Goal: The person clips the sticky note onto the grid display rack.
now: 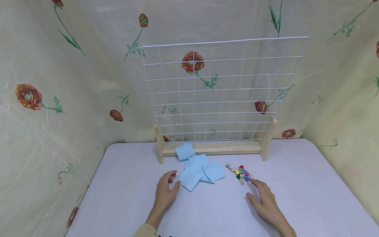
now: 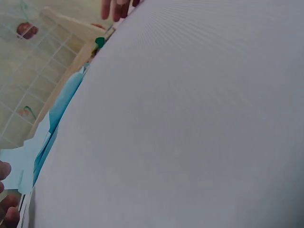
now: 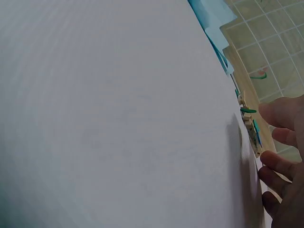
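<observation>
Several light blue paper squares (image 1: 195,168) lie overlapping in a loose pile on the table. Just left of the pile is my left hand (image 1: 166,191), its fingers loosely bent and nothing held; the thumb tip is close to the nearest square. To the right of the paper lies a cluster of small wooden clothespins (image 1: 237,172) with coloured hearts, among them red, yellow and purple. My right hand (image 1: 265,202) is beside them, thumb and fingers apart. Its index fingertip is at the blue-heart clothespin (image 1: 246,178); whether it touches I cannot tell. The right wrist view shows clothespins (image 3: 249,121) beyond the fingers.
Behind the paper stands a white wire grid (image 1: 219,89), upright in a wooden stand (image 1: 213,150) near the table's back edge. A flower-patterned cloth (image 1: 97,82) hangs behind and at both sides. A white cover (image 1: 207,214) lies over the table.
</observation>
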`<state>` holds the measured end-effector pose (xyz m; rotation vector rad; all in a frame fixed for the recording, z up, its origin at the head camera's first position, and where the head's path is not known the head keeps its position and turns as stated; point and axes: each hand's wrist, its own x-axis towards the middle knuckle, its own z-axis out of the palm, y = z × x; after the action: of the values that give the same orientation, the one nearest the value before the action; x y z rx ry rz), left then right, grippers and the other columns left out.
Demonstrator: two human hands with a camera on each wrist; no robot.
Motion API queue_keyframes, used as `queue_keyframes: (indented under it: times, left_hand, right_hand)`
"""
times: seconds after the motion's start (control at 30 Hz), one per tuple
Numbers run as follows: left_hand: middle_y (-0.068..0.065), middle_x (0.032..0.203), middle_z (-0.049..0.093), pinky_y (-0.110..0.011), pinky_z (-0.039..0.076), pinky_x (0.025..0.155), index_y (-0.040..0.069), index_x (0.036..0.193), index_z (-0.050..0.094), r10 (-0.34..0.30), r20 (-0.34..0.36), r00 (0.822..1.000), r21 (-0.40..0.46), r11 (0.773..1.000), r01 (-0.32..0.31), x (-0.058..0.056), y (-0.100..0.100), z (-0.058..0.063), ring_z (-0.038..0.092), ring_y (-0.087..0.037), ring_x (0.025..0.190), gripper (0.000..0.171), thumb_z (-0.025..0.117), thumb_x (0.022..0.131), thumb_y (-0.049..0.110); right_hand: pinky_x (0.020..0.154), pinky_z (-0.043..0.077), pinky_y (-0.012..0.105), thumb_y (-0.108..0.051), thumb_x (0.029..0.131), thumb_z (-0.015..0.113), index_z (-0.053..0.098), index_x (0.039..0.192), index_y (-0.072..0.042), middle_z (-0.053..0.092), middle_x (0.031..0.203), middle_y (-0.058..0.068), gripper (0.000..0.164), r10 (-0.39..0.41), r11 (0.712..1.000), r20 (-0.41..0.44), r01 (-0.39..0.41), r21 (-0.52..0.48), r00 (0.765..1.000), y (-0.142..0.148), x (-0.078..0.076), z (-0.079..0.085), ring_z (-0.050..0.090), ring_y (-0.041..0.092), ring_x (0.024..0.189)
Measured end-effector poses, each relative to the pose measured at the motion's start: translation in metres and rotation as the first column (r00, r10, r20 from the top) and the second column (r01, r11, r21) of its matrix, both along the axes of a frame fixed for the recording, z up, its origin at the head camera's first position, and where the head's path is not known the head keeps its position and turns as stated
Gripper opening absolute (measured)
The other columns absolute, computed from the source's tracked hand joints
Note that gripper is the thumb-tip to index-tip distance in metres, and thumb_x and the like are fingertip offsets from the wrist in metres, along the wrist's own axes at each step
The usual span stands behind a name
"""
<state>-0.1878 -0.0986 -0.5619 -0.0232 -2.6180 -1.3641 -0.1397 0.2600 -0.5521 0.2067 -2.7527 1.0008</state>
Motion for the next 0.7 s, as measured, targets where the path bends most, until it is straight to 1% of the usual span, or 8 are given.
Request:
queue_keyframes:
  times: [0.07,0.13,0.2,0.27,0.37,0.5,0.6,0.7]
  left_hand:
    - [0.002,0.112,0.063,-0.031,0.04,0.079,0.021,0.124,0.057,0.021,-0.005,1.0,-0.03,0.999,-0.021,-0.003,0.004,-0.001,0.052,-0.012,0.092,0.041,0.069,0.084,0.022]
    - [0.002,0.109,0.064,-0.029,0.037,0.076,0.02,0.123,0.057,0.035,-0.015,0.999,-0.067,0.997,-0.036,-0.006,0.008,-0.001,0.051,-0.012,0.088,0.042,0.07,0.083,0.024]
    - [0.002,0.108,0.064,-0.028,0.034,0.075,0.02,0.123,0.057,0.049,-0.022,0.999,-0.115,0.992,-0.051,-0.007,0.012,-0.002,0.05,-0.011,0.086,0.043,0.071,0.082,0.026]
    - [0.003,0.106,0.063,-0.028,0.032,0.074,0.019,0.122,0.057,0.062,-0.035,0.997,-0.157,0.985,-0.067,-0.009,0.016,-0.001,0.049,-0.01,0.084,0.044,0.071,0.082,0.028]
    - [0.003,0.103,0.063,-0.028,0.028,0.073,0.018,0.12,0.059,0.082,-0.052,0.995,-0.164,0.982,-0.09,-0.009,0.02,0.0,0.048,-0.01,0.081,0.044,0.073,0.08,0.028]
    - [0.003,0.099,0.063,-0.029,0.025,0.071,0.016,0.117,0.06,0.105,-0.09,0.99,-0.153,0.981,-0.118,-0.008,0.026,-0.004,0.047,-0.01,0.078,0.043,0.075,0.078,0.026]
    - [0.003,0.099,0.063,-0.029,0.026,0.071,0.016,0.117,0.061,0.127,-0.131,0.983,-0.184,0.971,-0.15,-0.007,0.03,-0.007,0.049,-0.011,0.079,0.043,0.075,0.078,0.027]
    - [0.0,0.099,0.062,-0.029,0.028,0.071,0.015,0.116,0.062,0.154,-0.16,0.975,-0.219,0.958,-0.187,-0.005,0.033,-0.009,0.052,-0.014,0.08,0.043,0.076,0.077,0.029]
  right_hand:
    - [0.092,0.028,0.066,-0.018,0.09,0.062,0.041,0.137,-0.004,0.042,0.134,0.025,0.054,0.002,1.0,0.001,-0.002,-0.017,1.0,-0.002,-0.001,0.0,0.038,0.047,0.123]
    - [0.093,0.026,0.066,-0.018,0.09,0.062,0.041,0.137,-0.004,0.042,0.135,0.025,0.054,-0.001,0.999,0.004,0.001,-0.04,1.0,-0.003,-0.004,0.001,0.037,0.047,0.124]
    - [0.094,0.025,0.067,-0.018,0.091,0.061,0.04,0.137,-0.003,0.043,0.134,0.024,0.053,-0.008,0.998,0.002,0.008,-0.064,1.0,-0.005,-0.005,-0.001,0.036,0.046,0.124]
    - [0.095,0.024,0.067,-0.017,0.09,0.061,0.041,0.137,-0.003,0.044,0.133,0.023,0.053,-0.017,0.996,-0.011,0.016,-0.09,1.0,-0.006,-0.011,-0.004,0.036,0.045,0.125]
    - [0.095,0.022,0.066,-0.015,0.09,0.062,0.042,0.136,-0.003,0.045,0.132,0.023,0.052,-0.036,0.992,-0.017,0.034,-0.118,0.999,-0.007,-0.016,-0.008,0.036,0.044,0.125]
    - [0.095,0.021,0.066,-0.012,0.089,0.062,0.044,0.135,-0.005,0.046,0.132,0.022,0.05,-0.082,0.988,-0.019,0.079,-0.131,0.996,-0.009,-0.018,-0.012,0.039,0.042,0.123]
    - [0.095,0.023,0.065,-0.009,0.088,0.062,0.047,0.133,-0.006,0.048,0.13,0.02,0.048,-0.123,0.984,-0.048,0.116,-0.134,0.991,-0.011,-0.018,-0.015,0.044,0.039,0.119]
    - [0.092,0.029,0.061,-0.005,0.086,0.063,0.05,0.13,-0.007,0.049,0.127,0.019,0.046,-0.16,0.98,-0.086,0.147,-0.135,0.983,-0.012,-0.017,-0.019,0.049,0.037,0.115]
